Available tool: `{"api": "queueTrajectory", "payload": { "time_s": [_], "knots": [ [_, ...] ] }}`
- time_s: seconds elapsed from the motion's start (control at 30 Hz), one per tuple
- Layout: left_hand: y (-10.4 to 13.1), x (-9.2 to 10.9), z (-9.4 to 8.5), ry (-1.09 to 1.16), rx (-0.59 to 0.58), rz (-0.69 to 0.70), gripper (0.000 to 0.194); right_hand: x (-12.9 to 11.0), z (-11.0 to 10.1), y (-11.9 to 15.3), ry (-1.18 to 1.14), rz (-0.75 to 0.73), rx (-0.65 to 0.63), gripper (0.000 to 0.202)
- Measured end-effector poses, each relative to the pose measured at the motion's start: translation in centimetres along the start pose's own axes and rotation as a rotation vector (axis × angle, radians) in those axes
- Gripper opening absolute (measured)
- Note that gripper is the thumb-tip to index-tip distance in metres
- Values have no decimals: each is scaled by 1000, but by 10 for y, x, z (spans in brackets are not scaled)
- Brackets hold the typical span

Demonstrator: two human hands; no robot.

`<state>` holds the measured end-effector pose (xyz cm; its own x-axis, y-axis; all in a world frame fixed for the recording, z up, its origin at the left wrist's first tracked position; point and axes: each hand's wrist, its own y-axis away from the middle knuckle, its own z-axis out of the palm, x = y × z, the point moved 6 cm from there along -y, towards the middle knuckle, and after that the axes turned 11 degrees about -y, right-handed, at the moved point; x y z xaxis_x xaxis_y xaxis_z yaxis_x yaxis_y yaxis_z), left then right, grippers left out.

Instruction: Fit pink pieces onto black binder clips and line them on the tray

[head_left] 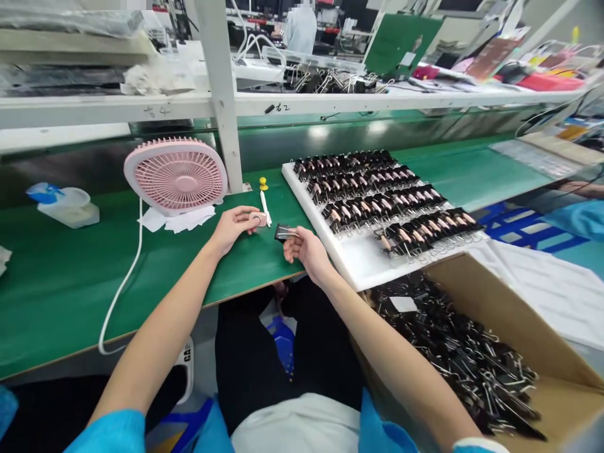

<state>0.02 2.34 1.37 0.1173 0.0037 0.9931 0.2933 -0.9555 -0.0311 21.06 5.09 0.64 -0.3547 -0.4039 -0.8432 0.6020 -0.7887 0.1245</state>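
Observation:
Between its thumb and fingers, my left hand [234,228] pinches a small flat pink piece [258,219] with a dark round mark on it. Just to the right, my right hand [306,250] grips a black binder clip [283,233] by its metal handles. The clip's black body points at the pink piece, with a short gap between them. Behind my hands a white pen-like stick [265,207] lies on the green bench top [179,264]. To the right, a white foam tray [352,264] carries several rows of black clips [363,211] closed on pink pieces.
A pink fan [177,176] stands at the back left, its white cable [136,264] crossing the bench. A plastic bottle [68,206] is farther left. A cardboard box [500,302] of loose binder clips sits beside my right leg. A shelf [330,102] runs above the bench.

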Motion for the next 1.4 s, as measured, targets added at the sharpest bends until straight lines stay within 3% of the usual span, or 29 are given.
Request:
{"api": "queueTrajectory", "payload": {
  "time_s": [0.07, 0.17, 0.47, 0.67, 0.93, 1.13, 1.27, 1.33, 1.4],
  "knots": [
    [-1, 0, 0, 55, -6, -18, 60, 5, 0, -28, 80, -66, -2, 56],
    [-2, -2, -1, 125, -7, -49, 59, 6, -3, -47, 208, -141, -41, 59],
    [-4, -8, 0, 176, -36, -99, 52, 10, -9, -46, 275, -197, -161, 79],
    [-2, -7, 2, 49, -92, -105, 55, 8, -8, -43, 334, -258, -165, 74],
    [-1, -6, 0, 15, -75, -91, 56, 11, -8, -45, 353, -261, -158, 69],
    [-1, 3, -1, -52, -34, -119, 61, 6, 2, -46, 364, -241, -82, 41],
    [-4, 8, -2, -122, -33, -154, 62, 3, 3, -32, 442, -155, 7, 32],
    [-9, 8, -5, -109, 5, -165, 60, -1, 1, -8, 493, -84, -74, 38],
    [-15, 8, -8, -64, 52, -146, 53, -9, -1, 33, 550, 0, -261, 44]
  ]
}}
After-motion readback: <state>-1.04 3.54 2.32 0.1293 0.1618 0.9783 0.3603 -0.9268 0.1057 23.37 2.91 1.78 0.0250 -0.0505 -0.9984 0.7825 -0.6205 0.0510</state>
